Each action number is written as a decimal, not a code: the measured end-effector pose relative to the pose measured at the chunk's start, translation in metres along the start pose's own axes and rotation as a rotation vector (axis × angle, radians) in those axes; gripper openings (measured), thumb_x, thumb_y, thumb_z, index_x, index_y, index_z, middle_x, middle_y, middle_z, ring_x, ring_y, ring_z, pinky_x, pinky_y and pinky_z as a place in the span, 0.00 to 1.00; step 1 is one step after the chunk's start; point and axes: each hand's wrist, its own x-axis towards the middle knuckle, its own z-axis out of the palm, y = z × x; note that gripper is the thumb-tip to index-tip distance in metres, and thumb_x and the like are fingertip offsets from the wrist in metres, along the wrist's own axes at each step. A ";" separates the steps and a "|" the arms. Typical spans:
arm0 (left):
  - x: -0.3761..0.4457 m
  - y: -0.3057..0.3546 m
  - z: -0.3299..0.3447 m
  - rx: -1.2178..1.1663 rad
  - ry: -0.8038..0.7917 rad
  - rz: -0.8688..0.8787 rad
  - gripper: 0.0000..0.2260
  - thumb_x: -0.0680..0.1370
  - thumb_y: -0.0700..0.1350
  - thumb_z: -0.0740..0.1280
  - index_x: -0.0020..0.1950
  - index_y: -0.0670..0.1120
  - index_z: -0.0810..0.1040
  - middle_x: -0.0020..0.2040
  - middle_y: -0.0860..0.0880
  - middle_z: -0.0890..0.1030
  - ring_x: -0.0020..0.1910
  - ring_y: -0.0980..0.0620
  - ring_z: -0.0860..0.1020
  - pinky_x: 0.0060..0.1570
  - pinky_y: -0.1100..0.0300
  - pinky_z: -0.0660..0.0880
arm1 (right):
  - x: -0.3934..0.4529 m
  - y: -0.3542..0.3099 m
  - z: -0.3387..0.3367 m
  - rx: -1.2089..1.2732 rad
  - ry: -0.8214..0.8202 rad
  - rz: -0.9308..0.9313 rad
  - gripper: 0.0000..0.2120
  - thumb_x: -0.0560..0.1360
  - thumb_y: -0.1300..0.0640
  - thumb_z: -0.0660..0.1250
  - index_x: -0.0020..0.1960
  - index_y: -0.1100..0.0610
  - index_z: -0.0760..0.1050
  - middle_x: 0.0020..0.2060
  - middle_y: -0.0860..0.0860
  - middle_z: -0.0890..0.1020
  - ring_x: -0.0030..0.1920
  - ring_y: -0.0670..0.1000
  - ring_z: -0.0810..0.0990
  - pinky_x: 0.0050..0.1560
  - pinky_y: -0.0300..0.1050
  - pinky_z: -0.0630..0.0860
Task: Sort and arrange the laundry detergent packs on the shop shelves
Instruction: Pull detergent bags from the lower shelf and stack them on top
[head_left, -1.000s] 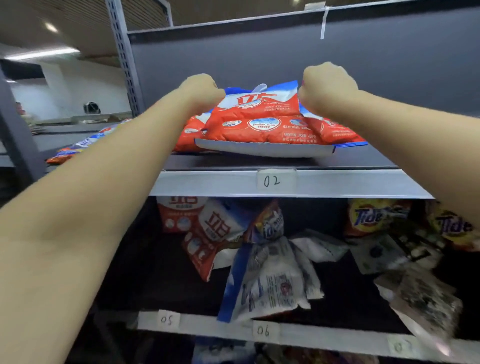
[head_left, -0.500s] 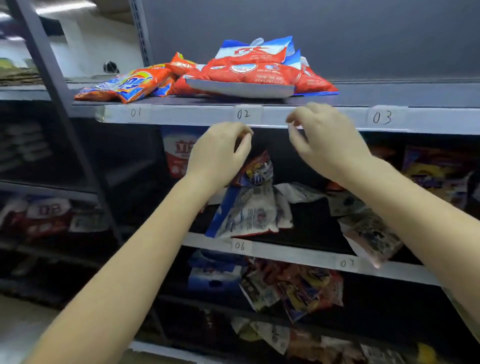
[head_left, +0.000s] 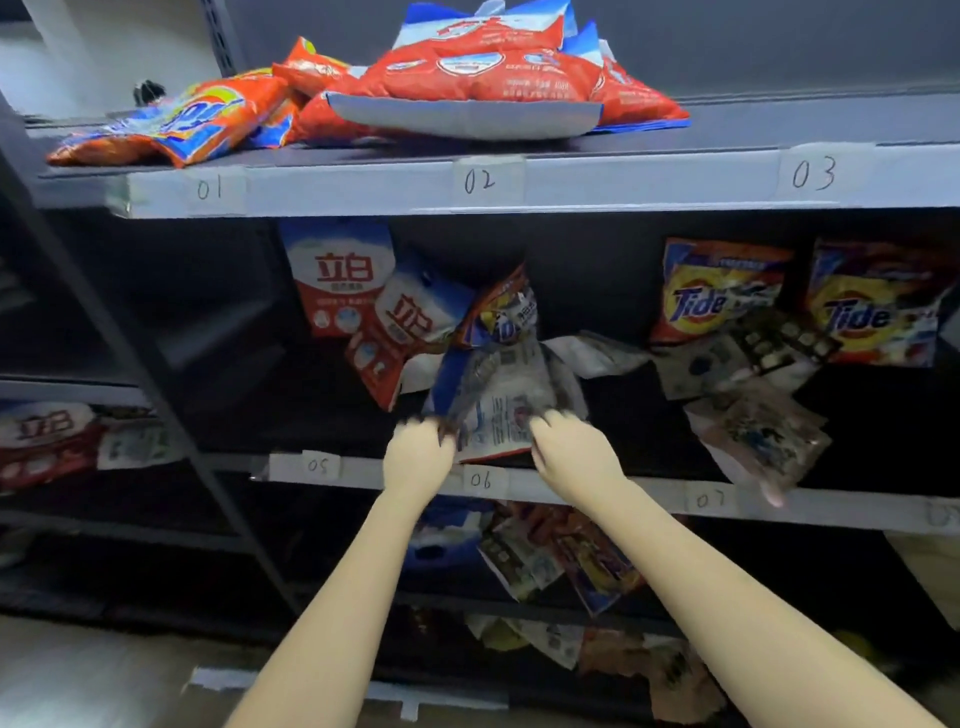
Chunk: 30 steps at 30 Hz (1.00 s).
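Both hands close on the near edge of a white-and-blue detergent pack lying face-down on the middle shelf, just above the handwritten label "06". The left hand has its fingers curled over the pack's lower left corner; the right hand curls over its lower right corner. Motion blur hides how firm either grip is, but each appears to have hold of the pack and nothing else.

The pack sits in a loose heap. Just behind it, farther from label "06", a crumpled orange pack leans on its top edge, and two red-and-white packs slump against its left side. To the right of label "06", toward "07", lie more face-down packs, one overhanging the shelf lip, with two upright Tide packs behind them. Above label "06", the top shelf carries a stack of red packs over "02".

The risk here is a pull that drags the neighbours along: the orange pack resting on top could slide forward and drop off the middle shelf. A corner-only hold on slick, soft film could also slip, or let the powder sag and twist the pack free.
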 end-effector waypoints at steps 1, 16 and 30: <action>0.009 -0.007 0.003 0.022 0.005 -0.003 0.16 0.78 0.45 0.61 0.64 0.43 0.74 0.58 0.40 0.76 0.59 0.40 0.71 0.56 0.52 0.69 | 0.006 -0.001 0.009 -0.005 0.004 0.000 0.12 0.65 0.63 0.73 0.47 0.63 0.78 0.41 0.58 0.81 0.40 0.59 0.81 0.30 0.46 0.76; 0.090 -0.014 0.005 0.048 -0.278 0.003 0.18 0.83 0.47 0.50 0.45 0.39 0.75 0.51 0.39 0.79 0.46 0.43 0.77 0.40 0.56 0.69 | 0.015 -0.004 0.092 0.156 0.112 0.121 0.29 0.64 0.63 0.69 0.65 0.58 0.72 0.63 0.55 0.75 0.65 0.57 0.72 0.66 0.50 0.70; 0.050 0.101 -0.058 -1.138 -0.459 -0.011 0.26 0.71 0.62 0.65 0.58 0.43 0.76 0.58 0.44 0.80 0.56 0.44 0.79 0.58 0.45 0.75 | 0.011 0.017 0.055 0.922 0.426 0.795 0.16 0.70 0.57 0.74 0.55 0.62 0.76 0.47 0.56 0.81 0.53 0.58 0.80 0.51 0.49 0.75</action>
